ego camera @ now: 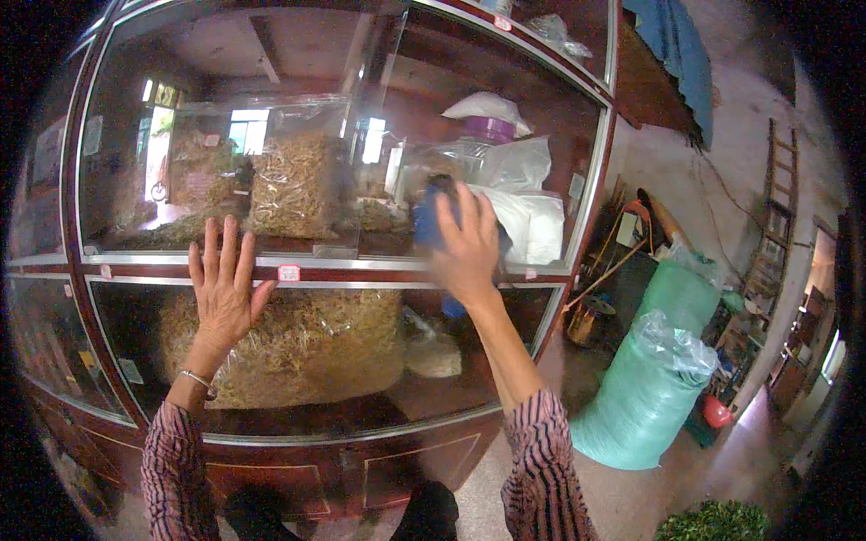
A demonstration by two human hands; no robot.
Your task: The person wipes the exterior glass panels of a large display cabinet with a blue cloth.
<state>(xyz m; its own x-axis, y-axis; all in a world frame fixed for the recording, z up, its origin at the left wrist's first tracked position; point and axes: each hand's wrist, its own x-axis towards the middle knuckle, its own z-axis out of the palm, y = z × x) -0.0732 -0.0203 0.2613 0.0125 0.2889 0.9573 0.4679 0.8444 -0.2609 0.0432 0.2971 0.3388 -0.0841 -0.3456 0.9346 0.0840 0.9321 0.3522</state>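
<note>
My left hand (225, 294) rests flat with fingers apart against the front of a glass-fronted wooden cabinet, across the metal rail (345, 262) between two glazed levels. A bracelet (198, 383) circles that wrist. My right hand (467, 250), partly blurred, presses what looks like a blue cloth (426, 220) to the upper glass pane (304, 61). Much of the cloth is hidden under the palm and fingers. Behind the upper pane stands a clear bag of dried plant material (296, 182). White filled bags (544, 226) lie behind the glass to the right of my right hand.
A large bag of dried plant matter (325, 351) fills much of the lower level. Small labels (289, 273) bearing writing stick to the frame. Tall green sacks (636, 399) stand on the floor at right, near a red round object (717, 411). A ladder (778, 196) leans against the wall.
</note>
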